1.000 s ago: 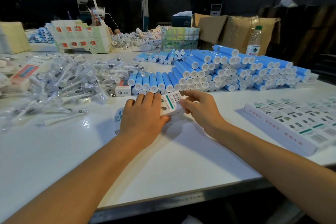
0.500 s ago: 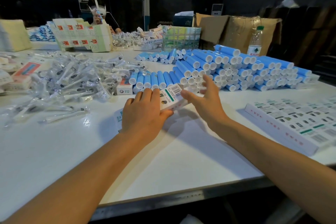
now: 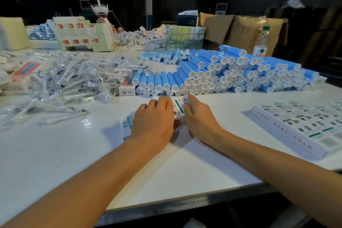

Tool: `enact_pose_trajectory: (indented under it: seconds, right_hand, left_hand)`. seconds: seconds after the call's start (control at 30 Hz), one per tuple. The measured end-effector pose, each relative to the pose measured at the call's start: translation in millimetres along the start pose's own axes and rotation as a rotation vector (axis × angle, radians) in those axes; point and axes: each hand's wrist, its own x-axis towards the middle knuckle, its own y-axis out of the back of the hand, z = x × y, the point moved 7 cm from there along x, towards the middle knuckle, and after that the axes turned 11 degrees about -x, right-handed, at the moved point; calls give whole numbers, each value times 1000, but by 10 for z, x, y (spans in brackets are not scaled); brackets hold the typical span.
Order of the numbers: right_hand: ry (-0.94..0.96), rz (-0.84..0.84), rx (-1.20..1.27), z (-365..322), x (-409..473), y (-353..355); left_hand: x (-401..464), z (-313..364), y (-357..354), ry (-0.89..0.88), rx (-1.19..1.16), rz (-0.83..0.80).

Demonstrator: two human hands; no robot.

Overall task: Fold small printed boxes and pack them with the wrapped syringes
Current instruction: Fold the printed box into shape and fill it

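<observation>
Fingers of left hand and right hand curled, gripping small white printed cardboard box on white worktop.

A small white printed box, green-striped and barcoded, is held low over the table; clear-wrapped syringes are heaped at the table's far left.

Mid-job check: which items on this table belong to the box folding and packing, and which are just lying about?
Job:
small printed box, held by left hand and right hand
wrapped syringes
flat printed boxes

Lying about:
blue tubes
water bottle
cardboard cartons
</observation>
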Motion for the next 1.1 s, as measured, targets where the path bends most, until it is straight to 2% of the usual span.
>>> enact_pose_trajectory:
  seconds: [0.07, 0.2, 0.3, 0.43, 0.6, 0.8, 0.87, 1.1]
  right_hand:
    - [-40, -2, 181, -4, -11, 34]
    - [-309, -134, 973, 83, 6, 18]
    - [-410, -162, 1144, 123, 11, 25]
    - [-454, -120, 1163, 179, 29, 56]
    - [-331, -142, 1072, 157, 31, 47]
    - [-306, -61, 1007, 168, 30, 32]
    - [-283, -52, 911, 154, 13, 11]
    - [-31, -66, 473, 112, -11, 33]
  left_hand:
    - [5, -19, 6, 3, -17, 6]
    - [1, -61, 65, -13, -14, 47]
    - [-3, -63, 88, -21, -21, 43]
    - [-13, -69, 162, -27, -35, 54]
    - [-30, -31, 211, -66, 31, 33]
    - [-36, 47, 252, -138, 69, 125]
    - [-31, 47, 258, -127, 73, 122]
    - [-24, 8, 295, -108, 25, 149]
